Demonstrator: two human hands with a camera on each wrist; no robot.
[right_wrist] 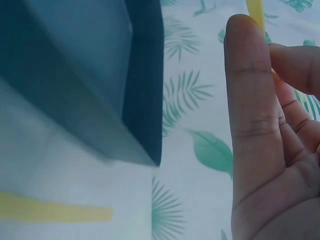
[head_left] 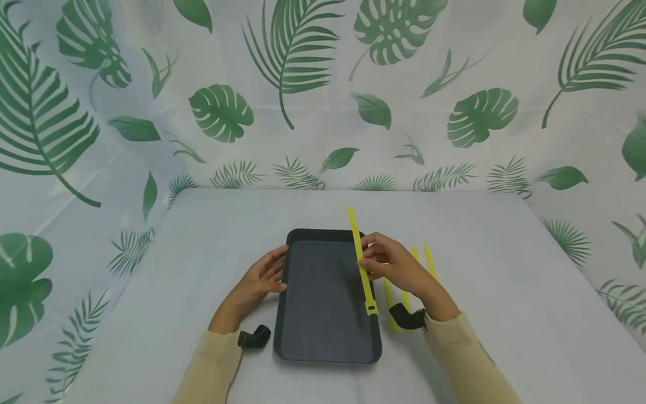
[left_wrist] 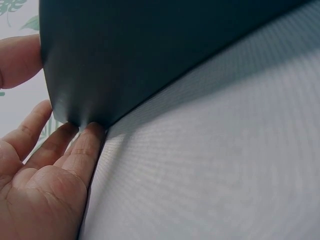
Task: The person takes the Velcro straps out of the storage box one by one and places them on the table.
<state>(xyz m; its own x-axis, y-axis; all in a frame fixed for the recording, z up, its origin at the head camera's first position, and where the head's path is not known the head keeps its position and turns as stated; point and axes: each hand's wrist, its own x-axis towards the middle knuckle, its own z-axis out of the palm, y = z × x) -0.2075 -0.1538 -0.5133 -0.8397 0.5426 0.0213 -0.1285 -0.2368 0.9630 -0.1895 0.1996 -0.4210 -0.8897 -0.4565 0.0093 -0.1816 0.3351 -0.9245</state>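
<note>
A dark grey rectangular tray (head_left: 328, 303) lies on the white table. My right hand (head_left: 391, 264) holds a yellow hook-and-loop cable tie (head_left: 364, 280) between thumb and fingers, above the tray's right side. The tie's slotted end points toward me. In the right wrist view, only a bit of the yellow tie (right_wrist: 255, 12) shows past the thumb. My left hand (head_left: 257, 286) rests against the tray's left side with its fingers extended. The left wrist view shows the fingertips (left_wrist: 90, 132) touching the dark outer wall of the tray (left_wrist: 130, 50).
Several more yellow cable ties (head_left: 430, 259) lie on the table right of the tray, partly under my right hand and wrist. A black wrist mount (head_left: 254, 337) sits on each forearm. Leaf-printed white cloth (head_left: 323, 129) hangs behind and beside the table.
</note>
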